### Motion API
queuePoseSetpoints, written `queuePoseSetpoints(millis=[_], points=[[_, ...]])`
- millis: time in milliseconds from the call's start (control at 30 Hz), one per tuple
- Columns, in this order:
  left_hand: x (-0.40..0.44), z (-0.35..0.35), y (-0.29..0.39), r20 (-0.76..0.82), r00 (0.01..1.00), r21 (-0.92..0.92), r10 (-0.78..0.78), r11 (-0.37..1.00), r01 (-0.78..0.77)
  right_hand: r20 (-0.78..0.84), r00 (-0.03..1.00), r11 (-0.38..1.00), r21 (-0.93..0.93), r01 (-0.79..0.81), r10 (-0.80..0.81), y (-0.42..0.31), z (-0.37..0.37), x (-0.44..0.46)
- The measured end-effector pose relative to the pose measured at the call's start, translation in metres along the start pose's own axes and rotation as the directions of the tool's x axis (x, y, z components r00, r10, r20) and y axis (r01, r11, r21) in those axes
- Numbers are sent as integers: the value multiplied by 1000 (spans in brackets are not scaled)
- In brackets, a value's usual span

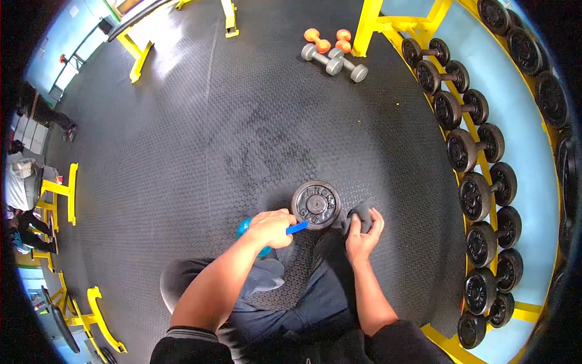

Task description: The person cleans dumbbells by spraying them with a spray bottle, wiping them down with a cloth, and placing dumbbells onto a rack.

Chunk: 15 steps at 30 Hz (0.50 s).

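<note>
A round dark weight plate or dumbbell end with raised lettering is on the black floor in front of my legs. My left hand is closed around a blue tool, whose flat tip points right at the lower edge of the plate. Behind that hand a round teal object shows in part. To the right of the plate, my right hand has its fingers curled round a dark grey cloth.
A yellow rack of black dumbbells runs along the right. Orange dumbbells and grey dumbbells lie on the floor ahead. Yellow bench frames and people are at the far left.
</note>
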State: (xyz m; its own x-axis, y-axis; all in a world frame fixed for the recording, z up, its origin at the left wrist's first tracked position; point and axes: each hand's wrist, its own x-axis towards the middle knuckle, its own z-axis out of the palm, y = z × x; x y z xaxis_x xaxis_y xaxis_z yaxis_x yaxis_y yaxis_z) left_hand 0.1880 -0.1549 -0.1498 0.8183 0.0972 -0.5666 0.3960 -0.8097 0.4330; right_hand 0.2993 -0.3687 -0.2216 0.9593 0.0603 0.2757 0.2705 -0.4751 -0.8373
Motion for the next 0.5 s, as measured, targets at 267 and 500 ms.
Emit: queuePoseSetpoints(millis=[267, 500], points=[[18, -22, -4, -242, 959, -358, -150, 932, 55, 641, 653, 715, -224, 663, -404, -62, 77, -13], [34, -7, -15, -150, 985, -395, -88, 918, 22, 812, 342, 737, 153, 658, -473, -10, 12, 31]])
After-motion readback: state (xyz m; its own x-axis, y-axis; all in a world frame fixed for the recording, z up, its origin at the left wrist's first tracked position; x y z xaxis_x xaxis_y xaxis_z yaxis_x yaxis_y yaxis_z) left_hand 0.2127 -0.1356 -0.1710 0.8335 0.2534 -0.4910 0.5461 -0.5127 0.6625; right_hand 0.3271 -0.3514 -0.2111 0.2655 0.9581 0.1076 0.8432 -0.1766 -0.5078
